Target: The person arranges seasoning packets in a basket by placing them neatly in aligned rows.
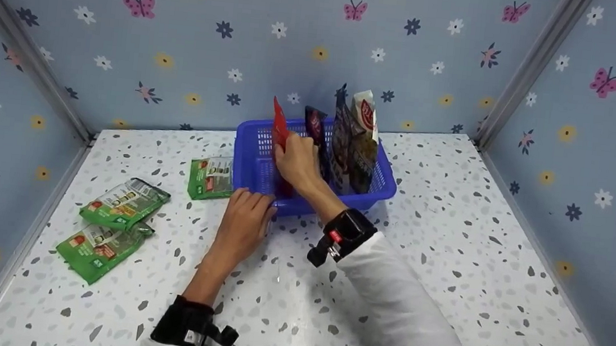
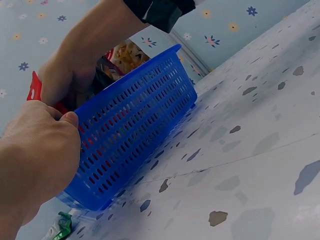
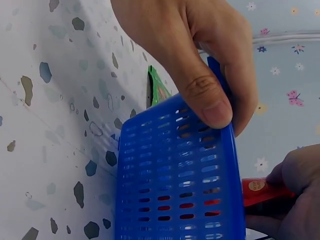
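A blue plastic basket (image 1: 293, 208) with slotted walls stands against the back wall. My left hand (image 1: 245, 220) grips its rim at the front left corner, the thumb (image 3: 215, 112) over the rim in the right wrist view. Reaching inside, my right hand (image 1: 300, 161) holds a red snack packet (image 1: 279, 120) upright in the basket's left half; the packet's lower part is mostly hidden by the hand and wall. Just right of that hand stands a dark packet (image 1: 316, 122). Further right are a dark blue packet (image 1: 341, 136) and a white-topped packet (image 1: 364, 144), both upright.
One green packet (image 1: 210, 178) lies beside the basket's left side. Two more green packets, an upper one (image 1: 127, 201) and a lower one (image 1: 103, 249), overlap on the speckled table (image 1: 464, 256) at left. Flower-patterned walls (image 1: 298, 36) enclose the back and sides.
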{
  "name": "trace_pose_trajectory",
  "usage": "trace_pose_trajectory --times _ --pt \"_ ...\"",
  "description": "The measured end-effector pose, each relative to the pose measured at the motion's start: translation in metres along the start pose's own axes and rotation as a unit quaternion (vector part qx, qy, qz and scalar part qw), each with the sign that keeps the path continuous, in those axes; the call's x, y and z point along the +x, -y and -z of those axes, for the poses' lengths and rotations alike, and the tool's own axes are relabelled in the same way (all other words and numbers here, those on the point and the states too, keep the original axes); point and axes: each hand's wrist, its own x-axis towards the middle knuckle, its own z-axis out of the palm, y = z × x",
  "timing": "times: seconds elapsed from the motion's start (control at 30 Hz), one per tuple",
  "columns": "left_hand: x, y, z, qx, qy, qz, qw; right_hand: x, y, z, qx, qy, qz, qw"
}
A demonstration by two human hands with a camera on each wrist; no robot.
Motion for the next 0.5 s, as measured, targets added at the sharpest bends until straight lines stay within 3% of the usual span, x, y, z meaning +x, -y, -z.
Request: trace_pose_trajectory --times 0.17,0.5 --pt "-0.001 -0.001 0.001 0.002 0.005 0.003 1.0000 0.012 -0.006 -0.007 -0.016 -0.010 -0.022 0.9996" --pt "0.000 -0.001 0.001 -0.004 0.000 0.002 1.0000 0.020 0.005 0.003 -0.048 -0.027 -0.038 0.9978"
